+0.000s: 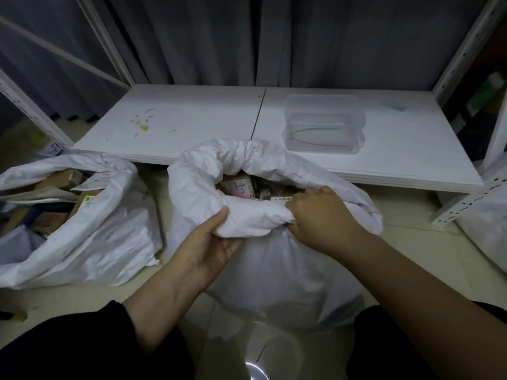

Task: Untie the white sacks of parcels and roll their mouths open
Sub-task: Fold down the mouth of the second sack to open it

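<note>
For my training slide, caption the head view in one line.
Both hands, left hand and right hand, grip the rolled rim of the middle sack, parcels showing inside.

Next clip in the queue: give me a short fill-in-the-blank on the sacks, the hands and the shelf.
1. Both hands, the left hand and the right hand, grip the rolled rim of the ____ sack.
2. The clear plastic tub stands on the white ____.
3. The second sack, mouth open, lies to the person's ____.

Missing words: middle; shelf; left
</note>
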